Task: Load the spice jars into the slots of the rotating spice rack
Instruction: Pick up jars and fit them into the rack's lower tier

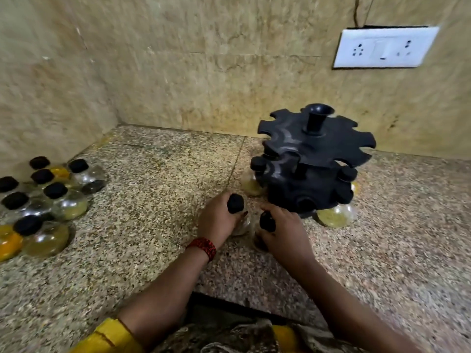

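At the centre of the frame, the left hand (218, 220) is wrapped around a small round glass jar with a black cap (235, 205), its fingers closed on the body while the cap sticks up above them. Just to its right, the right hand (283, 229) grips a second black-capped glass jar (267, 222) whose contents look dark; the cap shows between the fingers. Both jars sit low over the speckled granite worktop (158, 189), close beside each other; whether they touch it cannot be told.

Right of centre stands the black plastic two-tier rotating spice rack (316, 159), with a central post and notched discs. Its upper tier shows open slots. The lower tier carries several jars hanging by their necks, among them one with yellowish powder (252, 186) on the left side and another (334, 216) at the front right.

At the left edge of the frame a cluster of loose black-capped glass jars (46, 197) stands on the worktop, some holding yellow or orange spice, well apart from the rack. A white socket plate (384, 47) is on the tiled wall at upper right.
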